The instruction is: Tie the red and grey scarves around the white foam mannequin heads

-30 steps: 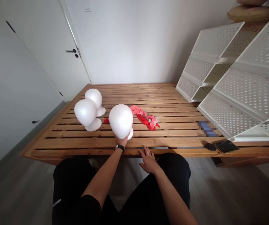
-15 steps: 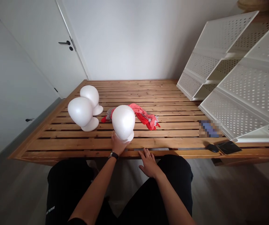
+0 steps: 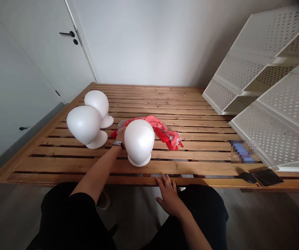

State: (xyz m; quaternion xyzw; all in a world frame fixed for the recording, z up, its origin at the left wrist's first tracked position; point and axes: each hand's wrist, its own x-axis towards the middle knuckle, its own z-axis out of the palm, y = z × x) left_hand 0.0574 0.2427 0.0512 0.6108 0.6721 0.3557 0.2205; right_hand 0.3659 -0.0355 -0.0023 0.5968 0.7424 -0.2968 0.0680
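Wooden slatted bench (image 3: 165, 166), pale wall (image 3: 149, 45), white door (image 3: 34, 41), perforated racks (image 3: 282, 114)

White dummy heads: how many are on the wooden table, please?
3. The front head is beside the left hand, in front of the red cloth. Further left, the nearer head and the farther head stand close together.
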